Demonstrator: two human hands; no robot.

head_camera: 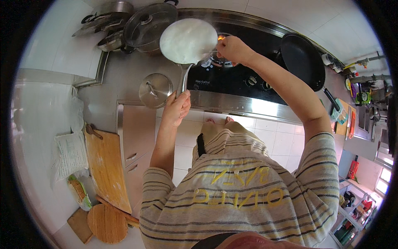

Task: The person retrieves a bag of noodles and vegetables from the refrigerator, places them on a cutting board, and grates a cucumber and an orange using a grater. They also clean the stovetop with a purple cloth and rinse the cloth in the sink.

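Note:
My left hand (178,107) is closed around the metal handle of a saucepan (183,79). The pan is full of white, frothy liquid (189,40) and is held up beside the lit gas burner (224,59). My right hand (230,50) grips the thin handle of a utensil that reaches into the liquid at the pan's right side; its far end is hidden. A round stainless steel lid (155,91) lies on the counter left of my left hand. White spill spots show on the black glass cooktop (217,79) beside the burner.
A black frying pan (303,60) sits at the right of the cooktop. A large pot with a glass lid (149,26) and a smaller metal pan (112,41) stand at the back left. On the left counter lie a floury wooden board (107,168) and a round wooden board (107,223).

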